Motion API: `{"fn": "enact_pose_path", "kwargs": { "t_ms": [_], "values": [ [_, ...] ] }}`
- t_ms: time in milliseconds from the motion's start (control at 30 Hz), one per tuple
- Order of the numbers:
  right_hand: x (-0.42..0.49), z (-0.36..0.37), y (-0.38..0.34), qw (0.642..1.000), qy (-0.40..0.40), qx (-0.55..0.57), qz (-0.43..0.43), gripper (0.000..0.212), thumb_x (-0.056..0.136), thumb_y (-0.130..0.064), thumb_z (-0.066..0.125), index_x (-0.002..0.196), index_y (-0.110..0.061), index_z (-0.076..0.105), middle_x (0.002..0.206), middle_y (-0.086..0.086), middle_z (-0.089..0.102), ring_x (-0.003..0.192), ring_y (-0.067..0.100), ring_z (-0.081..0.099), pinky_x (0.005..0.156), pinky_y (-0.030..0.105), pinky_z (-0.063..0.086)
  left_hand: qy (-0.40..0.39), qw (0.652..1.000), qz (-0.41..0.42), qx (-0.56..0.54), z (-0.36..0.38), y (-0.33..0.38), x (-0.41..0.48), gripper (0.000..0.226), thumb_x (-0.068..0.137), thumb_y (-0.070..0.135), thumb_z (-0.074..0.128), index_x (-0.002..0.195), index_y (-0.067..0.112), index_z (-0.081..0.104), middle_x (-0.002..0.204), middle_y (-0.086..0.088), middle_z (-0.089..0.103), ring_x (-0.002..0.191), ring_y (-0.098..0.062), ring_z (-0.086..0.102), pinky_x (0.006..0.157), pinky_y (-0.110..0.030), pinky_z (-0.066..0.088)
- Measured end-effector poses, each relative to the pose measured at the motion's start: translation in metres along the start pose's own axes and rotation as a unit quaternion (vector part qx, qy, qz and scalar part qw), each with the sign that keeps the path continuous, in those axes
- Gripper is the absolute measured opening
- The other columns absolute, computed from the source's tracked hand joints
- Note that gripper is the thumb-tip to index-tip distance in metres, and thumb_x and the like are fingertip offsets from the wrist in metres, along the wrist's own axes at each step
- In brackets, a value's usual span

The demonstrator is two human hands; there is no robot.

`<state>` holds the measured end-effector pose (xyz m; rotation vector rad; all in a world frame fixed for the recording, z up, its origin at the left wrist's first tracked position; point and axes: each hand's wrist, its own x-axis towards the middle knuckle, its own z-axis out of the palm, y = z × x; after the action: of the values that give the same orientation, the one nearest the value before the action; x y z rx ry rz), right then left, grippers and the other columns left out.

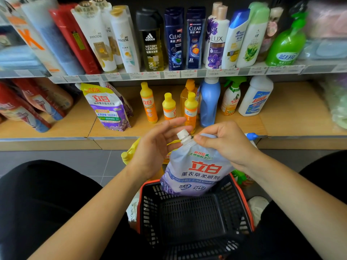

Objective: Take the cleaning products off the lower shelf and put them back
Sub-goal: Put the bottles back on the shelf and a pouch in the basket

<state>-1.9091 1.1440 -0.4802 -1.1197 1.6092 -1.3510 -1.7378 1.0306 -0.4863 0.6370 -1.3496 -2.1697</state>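
Your right hand (227, 145) pinches the softener pouch (197, 173) by its top edge | your left hand (155, 147) hovers open beside its cap (183, 134) | pouch hangs spout-up over the basket (187, 222) | lower shelf (291, 113) lies straight ahead.

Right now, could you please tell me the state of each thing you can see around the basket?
Softener pouch: cap on, held upright by its top corner.
Right hand: fingers pinch that corner.
Left hand: open, beside the cap.
Basket: upright on the floor, under the pouch.
Blue bottle: upright on the lower shelf.
Purple shelf pouch: standing on the lower shelf.
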Motion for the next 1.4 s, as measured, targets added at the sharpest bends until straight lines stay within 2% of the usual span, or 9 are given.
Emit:
{"fn": "enact_pose_path", "kwargs": {
  "t_ms": [167, 300, 400, 533, 700, 867, 1067, 1233, 1400],
  "values": [
    [0.0, 0.001, 0.001, 1.0, -0.003, -0.001, -0.003, 0.015, 0.087, -0.015, 0.075, 0.08, -0.001, 0.077, 0.083, 0.026, 0.072, 0.073, 0.02, 0.064, 0.069, 0.034, 0.049, 0.021, 0.996, 0.038, 0.072, 0.001, -0.004, 0.0, 0.036, 0.088, 0.034, 0.059, 0.121, 0.022, 0.069, 0.118, 0.001, 0.073, 0.109, -0.012, 0.066, 0.083, -0.023, 0.053],
    [0.0, 0.0, 0.0, 1.0, -0.001, -0.003, -0.005, 0.016, 0.087, -0.015, 0.075, 0.081, 0.0, 0.076, 0.084, 0.028, 0.071, 0.074, 0.024, 0.065, 0.071, 0.036, 0.05, 0.037, 0.992, 0.087, 0.08, -0.004, -0.009, 0.0, 0.048, 0.072, 0.001, 0.056, 0.117, 0.014, 0.07, 0.105, -0.001, 0.074, 0.101, -0.014, 0.065, 0.089, -0.032, 0.053],
    [0.0, 0.0, -0.001, 1.0, 0.001, -0.003, -0.003, 0.014, 0.087, -0.015, 0.075, 0.081, -0.002, 0.077, 0.082, 0.024, 0.073, 0.074, 0.024, 0.066, 0.071, 0.037, 0.051, 0.057, 0.992, 0.086, 0.079, -0.007, -0.007, 0.001, 0.043, 0.073, 0.006, 0.053, 0.11, 0.014, 0.072, 0.098, 0.002, 0.075, 0.093, -0.011, 0.066, 0.081, -0.028, 0.051],
    [0.0, 0.001, -0.003, 1.0, -0.006, -0.005, 0.001, 0.013, 0.086, -0.017, 0.075, 0.08, -0.006, 0.078, 0.08, 0.019, 0.075, 0.074, 0.023, 0.068, 0.068, 0.035, 0.052, 0.053, 0.976, 0.13, 0.164, -0.004, -0.014, 0.001, 0.03, 0.074, 0.032, 0.08, 0.097, 0.012, 0.076, 0.081, 0.004, 0.071, 0.076, -0.008, 0.062, 0.067, -0.019, 0.05],
    [0.0, 0.001, -0.004, 1.0, -0.003, -0.009, 0.004, 0.012, 0.086, -0.015, 0.075, 0.079, -0.006, 0.079, 0.08, 0.019, 0.074, 0.073, 0.022, 0.068, 0.07, 0.034, 0.052, 0.038, 0.981, 0.122, 0.143, -0.008, -0.009, 0.001, 0.033, 0.078, 0.006, 0.062, 0.108, 0.007, 0.074, 0.104, -0.006, 0.077, 0.098, -0.02, 0.069, 0.084, -0.029, 0.054],
    [-0.001, 0.002, -0.007, 1.0, -0.012, -0.021, 0.001, 0.011, 0.086, -0.015, 0.075, 0.077, -0.015, 0.079, 0.076, 0.01, 0.076, 0.07, 0.014, 0.069, 0.064, 0.026, 0.053, 0.055, 0.97, 0.131, 0.195, -0.003, -0.011, 0.0, 0.031, 0.076, 0.037, 0.086, 0.085, 0.01, 0.075, 0.073, -0.002, 0.071, 0.065, -0.01, 0.062, 0.062, -0.02, 0.05],
    [-0.002, 0.003, -0.008, 0.999, -0.012, -0.04, -0.005, 0.011, 0.087, -0.014, 0.075, 0.077, -0.009, 0.078, 0.077, 0.016, 0.073, 0.068, 0.014, 0.064, 0.063, 0.026, 0.05, -0.023, 0.978, 0.114, 0.173, -0.011, -0.003, 0.0, 0.022, 0.087, 0.012, 0.072, 0.109, 0.009, 0.077, 0.108, -0.013, 0.077, 0.105, -0.025, 0.07, 0.091, -0.033, 0.056],
    [-0.003, 0.004, -0.009, 0.999, -0.019, -0.043, -0.006, 0.016, 0.087, -0.013, 0.075, 0.073, -0.019, 0.078, 0.073, 0.008, 0.075, 0.066, 0.009, 0.067, 0.061, 0.022, 0.051, 0.036, 0.959, 0.14, 0.244, -0.006, -0.006, -0.001, 0.026, 0.078, 0.038, 0.082, 0.084, 0.013, 0.077, 0.075, -0.013, 0.072, 0.07, -0.015, 0.062, 0.064, -0.026, 0.05],
    [-0.002, 0.003, -0.009, 0.999, -0.019, -0.029, -0.002, 0.01, 0.086, -0.013, 0.075, 0.077, -0.012, 0.079, 0.077, 0.016, 0.074, 0.069, 0.015, 0.066, 0.063, 0.029, 0.051, -0.052, 0.958, 0.142, 0.243, -0.013, -0.001, -0.001, 0.014, 0.086, 0.021, 0.071, 0.098, 0.015, 0.077, 0.089, -0.004, 0.076, 0.085, -0.015, 0.065, 0.077, -0.026, 0.054]
  ]
}}
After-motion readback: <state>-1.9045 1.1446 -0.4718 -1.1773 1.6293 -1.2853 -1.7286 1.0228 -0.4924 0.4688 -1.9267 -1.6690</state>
